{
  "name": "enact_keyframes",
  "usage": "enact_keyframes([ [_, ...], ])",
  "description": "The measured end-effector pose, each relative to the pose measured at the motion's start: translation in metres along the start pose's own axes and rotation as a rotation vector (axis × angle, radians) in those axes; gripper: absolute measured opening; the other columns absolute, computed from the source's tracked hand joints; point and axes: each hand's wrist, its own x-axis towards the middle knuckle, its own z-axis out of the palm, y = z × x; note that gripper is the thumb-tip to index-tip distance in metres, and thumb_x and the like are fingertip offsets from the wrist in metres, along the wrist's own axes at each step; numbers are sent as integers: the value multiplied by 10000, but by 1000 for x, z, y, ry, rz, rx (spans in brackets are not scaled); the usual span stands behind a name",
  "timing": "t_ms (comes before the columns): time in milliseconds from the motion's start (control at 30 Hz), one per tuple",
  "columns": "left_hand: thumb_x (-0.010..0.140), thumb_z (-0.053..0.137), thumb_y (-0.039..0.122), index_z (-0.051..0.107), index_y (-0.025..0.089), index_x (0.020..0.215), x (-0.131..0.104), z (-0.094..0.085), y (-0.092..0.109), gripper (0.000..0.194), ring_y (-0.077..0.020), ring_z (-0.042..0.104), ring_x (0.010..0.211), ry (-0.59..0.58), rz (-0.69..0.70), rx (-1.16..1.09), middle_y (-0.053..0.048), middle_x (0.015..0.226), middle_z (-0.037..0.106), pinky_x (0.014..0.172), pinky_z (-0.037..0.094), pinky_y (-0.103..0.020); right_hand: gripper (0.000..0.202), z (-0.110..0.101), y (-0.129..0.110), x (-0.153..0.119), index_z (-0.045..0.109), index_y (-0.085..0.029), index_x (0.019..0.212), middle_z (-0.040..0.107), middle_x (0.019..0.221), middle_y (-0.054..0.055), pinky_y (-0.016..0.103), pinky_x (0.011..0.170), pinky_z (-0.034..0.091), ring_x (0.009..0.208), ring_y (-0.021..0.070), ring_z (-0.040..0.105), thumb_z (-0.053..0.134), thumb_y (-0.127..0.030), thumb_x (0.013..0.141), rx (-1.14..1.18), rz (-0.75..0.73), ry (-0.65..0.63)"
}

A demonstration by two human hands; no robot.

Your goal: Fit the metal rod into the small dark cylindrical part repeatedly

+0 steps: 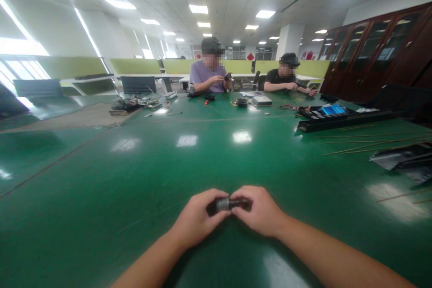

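Observation:
A small dark cylindrical part with a silver metal band (225,204) is held between both my hands just above the green table (141,175). My left hand (197,218) grips its left end with curled fingers. My right hand (259,210) closes on its right end, and the two hands' thumbs nearly touch. Most of the part is hidden by my fingers.
Two people sit at the far side, each handling small dark parts. Cables and tools (135,103) lie far left, small boxes (261,100) at the far middle. A long black tray (337,119), thin rods (371,141) and a dark flat piece (401,159) lie to the right.

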Motion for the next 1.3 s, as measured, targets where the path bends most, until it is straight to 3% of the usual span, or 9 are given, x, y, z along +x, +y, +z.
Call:
enact_keyframes([
  [300,845,669,290,671,224,1073,-1,1,-1,238,-199,671,931,16,8,44,-43,1027,722,850,521,-304,107,0,2,2,759,-212,886,725,811,6,243,660,422,724,146,628,704,-209,795,-45,4,4],
  [1300,856,643,281,661,223,1087,-5,-1,1,239,-203,685,931,45,60,104,-55,1034,723,842,547,-309,103,-6,-4,1,771,-229,882,733,804,11,262,655,425,719,159,630,689,-238,820,-86,47,-23],
])
